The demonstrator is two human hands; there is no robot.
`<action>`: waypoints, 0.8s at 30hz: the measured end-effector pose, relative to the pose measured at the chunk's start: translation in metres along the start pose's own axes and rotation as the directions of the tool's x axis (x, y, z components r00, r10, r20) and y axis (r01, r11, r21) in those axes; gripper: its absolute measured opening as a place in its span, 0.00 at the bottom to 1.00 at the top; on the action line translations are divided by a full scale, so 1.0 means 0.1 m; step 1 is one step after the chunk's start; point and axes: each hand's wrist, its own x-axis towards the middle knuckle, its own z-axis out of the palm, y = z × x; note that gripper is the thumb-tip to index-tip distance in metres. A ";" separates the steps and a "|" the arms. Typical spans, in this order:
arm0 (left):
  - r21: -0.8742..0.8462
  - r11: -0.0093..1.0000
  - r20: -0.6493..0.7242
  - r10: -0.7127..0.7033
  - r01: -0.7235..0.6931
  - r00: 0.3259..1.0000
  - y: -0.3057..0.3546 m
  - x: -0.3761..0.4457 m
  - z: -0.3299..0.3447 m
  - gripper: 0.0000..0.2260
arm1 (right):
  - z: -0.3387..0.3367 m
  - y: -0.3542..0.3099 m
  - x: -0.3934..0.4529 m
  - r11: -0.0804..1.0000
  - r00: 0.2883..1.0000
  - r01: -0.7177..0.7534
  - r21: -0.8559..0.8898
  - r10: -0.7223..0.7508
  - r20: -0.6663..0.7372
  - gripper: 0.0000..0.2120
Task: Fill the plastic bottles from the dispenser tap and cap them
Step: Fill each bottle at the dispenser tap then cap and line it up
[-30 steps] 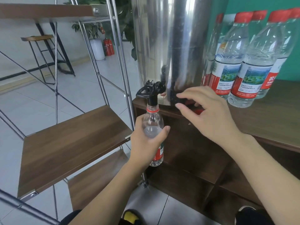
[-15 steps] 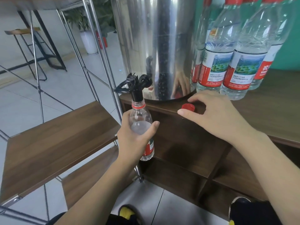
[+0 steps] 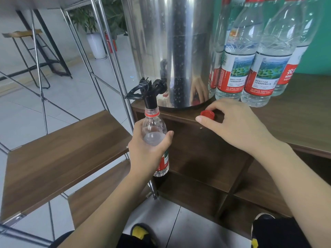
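Right hand (image 3: pixel 232 122) drawn back from dispenser base; red cap (image 3: pixel 207 114) now uncovered at fingertips.

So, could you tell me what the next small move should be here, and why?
Probably pinch up the red cap with the right hand. That hand already rests at the cap on the counter edge, while the left hand holds the uncapped bottle at the tap, water already up to its shoulder.
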 end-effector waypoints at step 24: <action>0.015 1.000 0.001 -0.018 0.018 1.000 0.03 -0.01 0.01 0.30 | 0.00 -0.01 0.00 1.000 1.000 0.001 -0.010 -0.001 -0.002 0.20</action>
